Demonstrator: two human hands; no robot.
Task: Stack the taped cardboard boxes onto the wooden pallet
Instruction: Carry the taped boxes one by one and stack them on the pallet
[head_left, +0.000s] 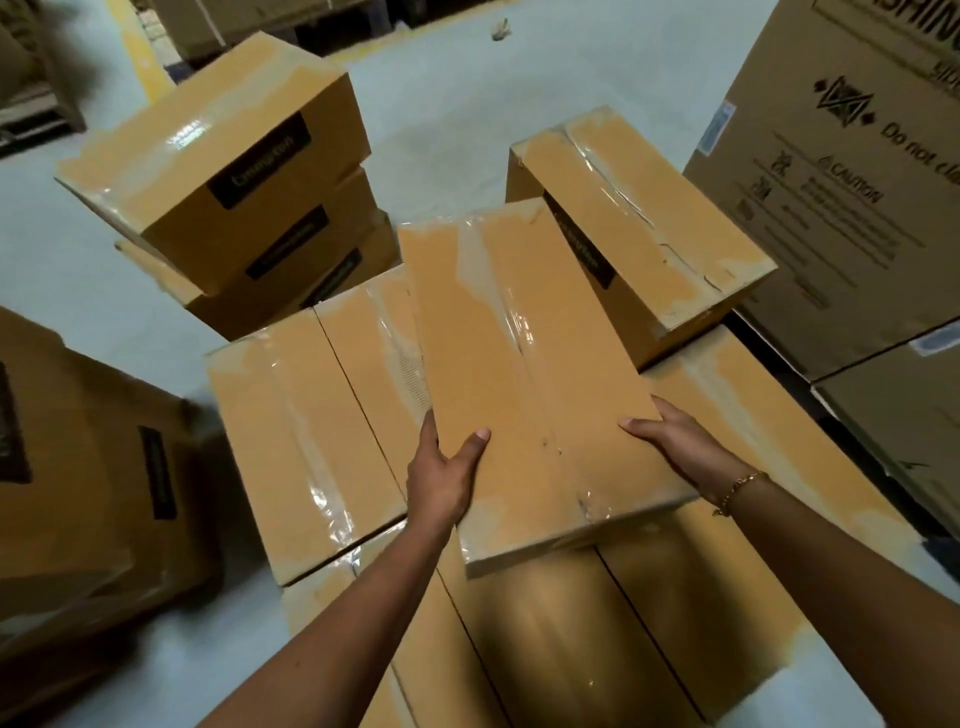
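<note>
A taped cardboard box (524, 364) is held flat in the middle of the view, above a layer of similar boxes (306, 426). My left hand (444, 473) grips its near left side with the thumb on top. On its near right side sits my right hand (675, 441), which wears a bracelet at the wrist. Another taped box (649, 218) rests on the layer just beyond and right of the held one. The wooden pallet is hidden under the boxes.
A stack of three taped boxes (249, 176) stands on the grey floor (457, 104) at the back left. Large printed cartons (852, 197) rise at the right. More brown boxes (88, 467) sit at the left edge.
</note>
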